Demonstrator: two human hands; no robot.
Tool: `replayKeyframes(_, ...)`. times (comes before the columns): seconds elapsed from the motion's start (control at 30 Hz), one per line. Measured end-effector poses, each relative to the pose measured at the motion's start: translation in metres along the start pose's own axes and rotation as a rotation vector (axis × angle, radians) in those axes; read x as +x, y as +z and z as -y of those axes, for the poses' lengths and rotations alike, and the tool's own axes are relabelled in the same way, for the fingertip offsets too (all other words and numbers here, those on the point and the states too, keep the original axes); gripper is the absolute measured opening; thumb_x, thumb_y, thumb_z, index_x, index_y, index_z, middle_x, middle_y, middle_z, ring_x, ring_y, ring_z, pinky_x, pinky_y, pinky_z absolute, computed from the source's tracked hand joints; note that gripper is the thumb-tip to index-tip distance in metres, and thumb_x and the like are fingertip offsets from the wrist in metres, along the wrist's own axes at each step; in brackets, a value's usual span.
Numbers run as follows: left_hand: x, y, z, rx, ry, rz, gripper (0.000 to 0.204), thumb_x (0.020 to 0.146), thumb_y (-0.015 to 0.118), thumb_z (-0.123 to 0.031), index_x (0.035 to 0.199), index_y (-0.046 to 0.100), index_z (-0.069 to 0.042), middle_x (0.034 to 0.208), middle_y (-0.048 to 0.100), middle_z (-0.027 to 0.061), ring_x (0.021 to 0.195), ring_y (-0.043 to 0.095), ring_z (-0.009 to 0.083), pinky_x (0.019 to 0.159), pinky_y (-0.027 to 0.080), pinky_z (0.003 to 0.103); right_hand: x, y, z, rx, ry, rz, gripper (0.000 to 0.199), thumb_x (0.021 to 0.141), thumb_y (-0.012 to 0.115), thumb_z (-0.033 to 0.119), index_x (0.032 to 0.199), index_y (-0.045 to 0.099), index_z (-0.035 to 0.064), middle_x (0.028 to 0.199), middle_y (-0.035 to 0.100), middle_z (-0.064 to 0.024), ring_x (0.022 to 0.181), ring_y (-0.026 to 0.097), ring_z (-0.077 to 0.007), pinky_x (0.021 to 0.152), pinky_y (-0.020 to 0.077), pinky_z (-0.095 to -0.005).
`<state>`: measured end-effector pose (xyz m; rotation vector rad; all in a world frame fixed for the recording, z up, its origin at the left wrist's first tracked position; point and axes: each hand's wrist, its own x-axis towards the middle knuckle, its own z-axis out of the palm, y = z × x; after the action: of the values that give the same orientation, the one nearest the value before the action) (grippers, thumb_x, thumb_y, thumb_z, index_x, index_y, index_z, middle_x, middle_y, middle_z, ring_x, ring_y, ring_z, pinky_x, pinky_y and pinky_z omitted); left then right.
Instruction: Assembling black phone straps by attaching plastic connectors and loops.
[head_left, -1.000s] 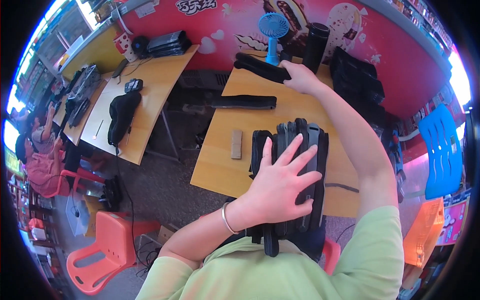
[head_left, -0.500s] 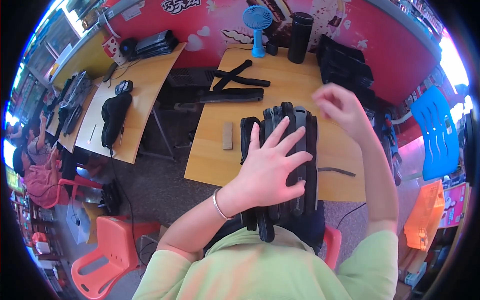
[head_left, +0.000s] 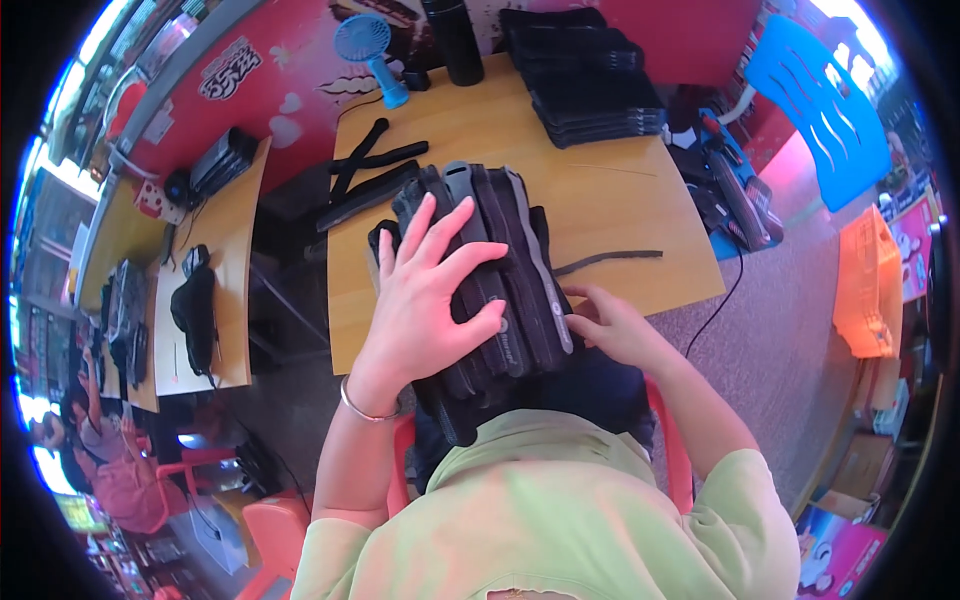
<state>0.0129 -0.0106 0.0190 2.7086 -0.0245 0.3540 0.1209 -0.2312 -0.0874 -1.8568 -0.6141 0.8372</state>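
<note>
**A:** What surface and room does the view show, starting at the left?

**B:** At the far left stands a side wooden table (head_left: 215, 300) holding dark gear, with a seated person in pink (head_left: 120, 480) below it and an orange plastic stool (head_left: 270, 530) nearer the wearer. The middle is filled by a light wooden worktable (head_left: 610, 200) set against a red wall (head_left: 290, 90). The floor to the right is grey carpet (head_left: 780, 330).

**A:** Where are the hands?

**B:** The left hand (head_left: 425, 300), fingers spread wide, lies flat on a bundle of black straps (head_left: 510, 270) at the near edge of the worktable. The right hand (head_left: 605, 325) touches the bundle's right side, its fingers curled; I cannot tell whether it grips anything.

**A:** What else is around?

**B:** Loose black straps (head_left: 370, 175) lie left of the bundle. A blue handheld fan (head_left: 365, 45) and a black cylinder (head_left: 455, 40) stand at the far edge. A stack of black folded pieces (head_left: 585, 75) sits at the far right corner, and one thin strap (head_left: 610, 260) lies just right of the bundle. Beyond the worktable are a blue plastic chair (head_left: 820, 100) and an orange crate (head_left: 875, 280).
</note>
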Motion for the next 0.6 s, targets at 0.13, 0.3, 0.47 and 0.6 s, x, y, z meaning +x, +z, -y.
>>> replayKeyframes(0.13, 0.001, -0.002, -0.004, 0.005, -0.028, 0.021, 0.045, 0.067, 0.068, -0.025, 0.111, 0.064, -0.017, 0.143, 0.039, 0.0097, 0.140, 0.020, 0.0370, 0.108, 0.012, 0.062, 0.004, -0.003, 0.008, -0.070, -0.002, 0.038, 0.046, 0.088, 0.060, 0.019, 0.128, 0.047, -0.0007, 0.098, 0.065, -0.0153, 0.088, 0.064, -0.0208, 0.080, 0.0500, -0.0322)
replayKeyframes(0.3, 0.001, -0.002, -0.007, 0.013, -0.033, 0.032, 0.046, 0.067, 0.067, -0.021, 0.112, 0.063, -0.015, 0.144, 0.039, 0.0094, 0.140, 0.020, 0.0367, 0.110, 0.012, 0.057, 0.017, -0.004, -0.010, -0.160, -0.161, -0.026, 0.040, 0.089, 0.052, 0.016, 0.124, 0.051, -0.0024, 0.104, 0.064, -0.0166, 0.094, 0.061, -0.0213, 0.085, 0.0468, -0.0321)
replayKeyframes(0.47, 0.000, -0.002, -0.003, 0.006, -0.041, 0.027, 0.047, 0.066, 0.067, -0.021, 0.112, 0.063, -0.015, 0.144, 0.040, 0.0097, 0.140, 0.020, 0.0372, 0.110, 0.013, 0.056, 0.022, -0.018, 0.007, 0.032, -0.096, 0.091, 0.040, 0.088, 0.044, 0.022, 0.118, 0.056, -0.0023, 0.096, 0.065, -0.0155, 0.090, 0.061, -0.0199, 0.081, 0.0475, -0.0306)
replayKeyframes(0.6, -0.002, -0.002, -0.002, 0.017, -0.041, 0.029, 0.047, 0.065, 0.067, -0.021, 0.112, 0.063, -0.015, 0.144, 0.040, 0.0096, 0.140, 0.020, 0.0375, 0.110, 0.014, 0.056, 0.025, -0.037, 0.007, 0.262, 0.196, 0.082, 0.043, 0.087, 0.048, 0.024, 0.121, 0.056, -0.0008, 0.110, 0.061, -0.0122, 0.101, 0.058, -0.0210, 0.087, 0.0459, -0.0295)
